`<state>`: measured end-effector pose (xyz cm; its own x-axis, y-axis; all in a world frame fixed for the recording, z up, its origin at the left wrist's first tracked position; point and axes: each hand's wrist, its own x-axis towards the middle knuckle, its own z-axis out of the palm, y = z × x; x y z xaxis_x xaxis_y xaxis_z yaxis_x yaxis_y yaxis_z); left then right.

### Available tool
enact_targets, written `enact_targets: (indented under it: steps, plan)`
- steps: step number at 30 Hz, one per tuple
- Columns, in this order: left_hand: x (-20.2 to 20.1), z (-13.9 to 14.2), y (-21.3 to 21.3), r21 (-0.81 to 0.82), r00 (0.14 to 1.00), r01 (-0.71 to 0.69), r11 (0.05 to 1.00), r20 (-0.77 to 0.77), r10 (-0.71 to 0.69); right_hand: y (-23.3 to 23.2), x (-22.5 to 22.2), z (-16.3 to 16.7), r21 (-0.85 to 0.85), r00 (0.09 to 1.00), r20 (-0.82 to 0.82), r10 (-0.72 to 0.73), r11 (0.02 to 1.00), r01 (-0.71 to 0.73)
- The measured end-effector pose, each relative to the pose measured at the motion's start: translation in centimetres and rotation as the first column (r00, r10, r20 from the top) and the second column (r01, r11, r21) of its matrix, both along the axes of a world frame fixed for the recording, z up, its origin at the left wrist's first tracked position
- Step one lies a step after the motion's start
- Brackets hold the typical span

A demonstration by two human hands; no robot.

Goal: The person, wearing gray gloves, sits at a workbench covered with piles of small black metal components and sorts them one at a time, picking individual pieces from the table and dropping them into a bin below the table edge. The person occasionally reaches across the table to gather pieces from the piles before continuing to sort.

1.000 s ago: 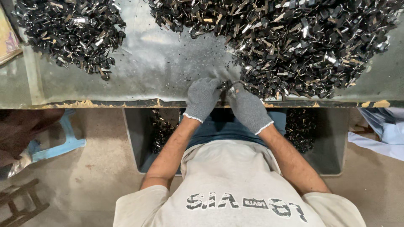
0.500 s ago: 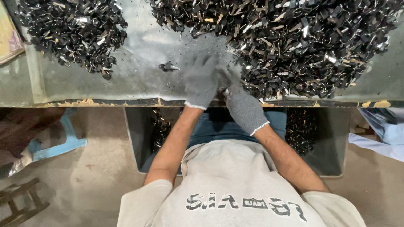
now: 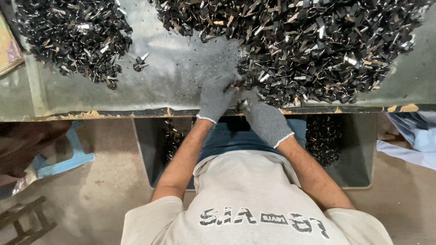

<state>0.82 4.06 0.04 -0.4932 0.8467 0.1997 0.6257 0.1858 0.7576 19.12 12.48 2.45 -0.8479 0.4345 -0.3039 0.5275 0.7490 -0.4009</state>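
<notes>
Reaching into the near edge of the big pile of black-and-silver metal pieces (image 3: 299,45), both gloved hands work close together at the front of the table (image 3: 177,77). The left hand (image 3: 215,97), in a grey knit glove, lies palm down with its fingers curled onto a few pieces at the pile's lower left fringe; how tightly its grip has closed, or whether it has hold of any one piece, cannot be told from here. The right hand (image 3: 268,122), gloved the same way, sits just beside it, nearer the table's front edge, with its fingers bent around a small dark piece (image 3: 244,105); that grip looks closed on it, though the piece is mostly hidden.

Left of the big pile, well apart across a bare stretch of grey metal sheet, lies a smaller pile (image 3: 72,38) of the same kind of pieces. Between the two piles, near the smaller one, a lone piece (image 3: 139,62) lies by itself. Below the table's front edge, a dark bin (image 3: 359,154) holds more pieces on either side of the person's body.
</notes>
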Motion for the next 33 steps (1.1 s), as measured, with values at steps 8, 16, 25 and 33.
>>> enact_targets:
  steps: [8,16,25,33]
  plan:
    - [-0.7,0.7,-1.6,-0.16,0.999,0.016,0.987,-0.04,-0.023,0.0,-1.5,-0.4,-0.062,0.998,-0.015,-0.064,0.996,0.063]
    - [-0.4,1.0,-1.1,-0.266,0.994,0.016,0.964,-0.102,-0.045,0.0,-1.7,-1.6,-0.173,0.994,-0.031,-0.102,0.98,0.095]
    - [-1.5,-0.2,-2.2,-0.31,0.984,0.116,0.944,-0.094,-0.152,-0.5,-3.2,-1.6,-0.038,0.989,-0.136,0.055,0.997,-0.061]
    - [-0.1,-1.7,-2.8,-0.198,0.891,0.154,0.968,-0.395,-0.223,-2.6,-4.0,-1.2,0.21,0.998,-0.046,-0.041,0.976,0.05]
